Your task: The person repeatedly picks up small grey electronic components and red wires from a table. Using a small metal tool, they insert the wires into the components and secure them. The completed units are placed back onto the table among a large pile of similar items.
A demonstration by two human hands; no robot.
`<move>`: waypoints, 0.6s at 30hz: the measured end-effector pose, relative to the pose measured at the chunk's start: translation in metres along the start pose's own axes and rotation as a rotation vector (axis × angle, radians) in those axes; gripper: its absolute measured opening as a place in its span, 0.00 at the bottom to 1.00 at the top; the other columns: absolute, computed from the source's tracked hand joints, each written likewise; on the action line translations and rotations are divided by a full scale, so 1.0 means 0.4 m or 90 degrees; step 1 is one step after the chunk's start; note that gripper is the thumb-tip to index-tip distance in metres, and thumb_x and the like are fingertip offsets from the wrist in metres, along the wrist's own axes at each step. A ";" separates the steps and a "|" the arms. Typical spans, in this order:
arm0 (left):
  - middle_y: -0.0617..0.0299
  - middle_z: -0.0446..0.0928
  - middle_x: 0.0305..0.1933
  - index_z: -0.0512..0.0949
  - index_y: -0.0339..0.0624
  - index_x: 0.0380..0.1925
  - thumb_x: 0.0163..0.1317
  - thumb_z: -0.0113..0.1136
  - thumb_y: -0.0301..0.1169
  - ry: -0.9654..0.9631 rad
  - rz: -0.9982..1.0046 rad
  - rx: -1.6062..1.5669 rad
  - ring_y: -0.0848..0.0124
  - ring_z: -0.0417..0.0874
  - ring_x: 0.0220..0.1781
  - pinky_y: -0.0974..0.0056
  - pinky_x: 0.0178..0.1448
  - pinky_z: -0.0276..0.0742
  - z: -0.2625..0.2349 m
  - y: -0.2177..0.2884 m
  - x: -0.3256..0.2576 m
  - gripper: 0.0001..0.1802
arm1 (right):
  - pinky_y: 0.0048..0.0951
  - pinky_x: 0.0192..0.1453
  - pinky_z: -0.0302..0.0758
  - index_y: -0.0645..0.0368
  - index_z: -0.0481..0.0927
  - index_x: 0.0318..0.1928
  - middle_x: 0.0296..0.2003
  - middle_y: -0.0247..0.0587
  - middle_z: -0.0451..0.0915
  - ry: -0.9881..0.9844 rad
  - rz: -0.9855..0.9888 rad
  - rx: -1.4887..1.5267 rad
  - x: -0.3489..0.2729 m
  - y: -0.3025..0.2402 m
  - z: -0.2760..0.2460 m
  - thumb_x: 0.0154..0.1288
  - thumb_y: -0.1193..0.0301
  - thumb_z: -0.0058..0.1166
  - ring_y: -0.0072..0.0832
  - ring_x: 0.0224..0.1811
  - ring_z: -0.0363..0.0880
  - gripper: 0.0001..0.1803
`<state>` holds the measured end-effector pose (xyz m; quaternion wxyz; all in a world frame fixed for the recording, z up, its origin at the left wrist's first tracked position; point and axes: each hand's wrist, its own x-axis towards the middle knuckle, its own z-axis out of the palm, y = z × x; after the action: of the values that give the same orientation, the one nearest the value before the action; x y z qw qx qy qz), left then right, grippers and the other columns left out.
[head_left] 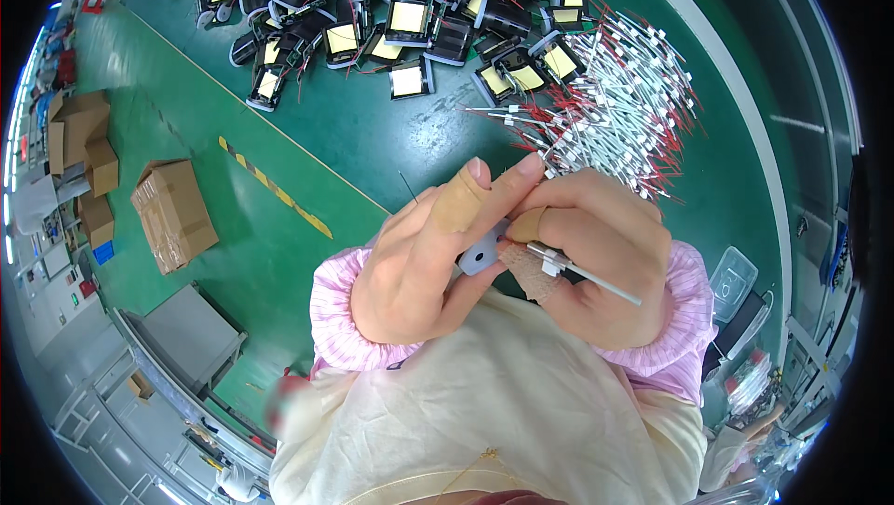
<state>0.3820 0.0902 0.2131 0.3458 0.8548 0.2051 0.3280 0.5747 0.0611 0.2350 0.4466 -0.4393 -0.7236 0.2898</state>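
My left hand (421, 258) is closed around a small part with a pale bluish-white end (480, 258) that has dark round spots. Most of this part is hidden between my hands, and its kind does not show. My right hand (610, 249) meets it at the same spot, with thumb and forefinger bent together. A thin white cable (607, 284) with a white connector (551, 261) sticks out from the right hand's grip. Tan tape wraps fingers on both hands. A thin dark wire (408, 187) pokes up beside my left hand.
Beyond my hands, many black plastic units (452, 38) with yellowish pads are heaped on the green table. Right of them lies a pile of white cables (619, 100) with red wires. Cardboard boxes (174, 215) stand on the floor at left. A clear plastic bin (734, 280) is at right.
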 end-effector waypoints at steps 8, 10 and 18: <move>0.25 0.65 0.65 0.45 0.36 0.74 0.52 0.62 0.11 0.097 -0.025 -0.047 0.42 0.80 0.54 0.51 0.55 0.75 0.016 -0.014 -0.017 0.52 | 0.27 0.24 0.72 0.65 0.83 0.35 0.27 0.42 0.79 0.023 0.129 0.187 0.011 -0.035 -0.032 0.50 0.82 0.69 0.30 0.23 0.78 0.11; 0.26 0.64 0.67 0.48 0.36 0.73 0.51 0.63 0.13 0.107 -0.029 -0.072 0.42 0.79 0.55 0.51 0.57 0.74 0.018 -0.014 -0.016 0.50 | 0.26 0.24 0.72 0.65 0.83 0.35 0.26 0.42 0.80 0.029 0.124 0.150 0.004 -0.033 -0.029 0.52 0.83 0.68 0.29 0.22 0.79 0.09; 0.37 0.71 0.62 0.74 0.25 0.53 0.46 0.66 0.19 0.044 -0.113 -0.104 0.50 0.76 0.56 0.54 0.60 0.70 -0.009 0.002 0.002 0.30 | 0.28 0.24 0.75 0.64 0.83 0.34 0.25 0.42 0.81 -0.034 0.116 0.110 0.008 -0.026 -0.028 0.49 0.84 0.66 0.33 0.23 0.81 0.10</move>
<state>0.3802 0.0920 0.2160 0.4348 0.7906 0.2643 0.3408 0.5802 0.0595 0.2496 0.4354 -0.4551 -0.6646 0.4020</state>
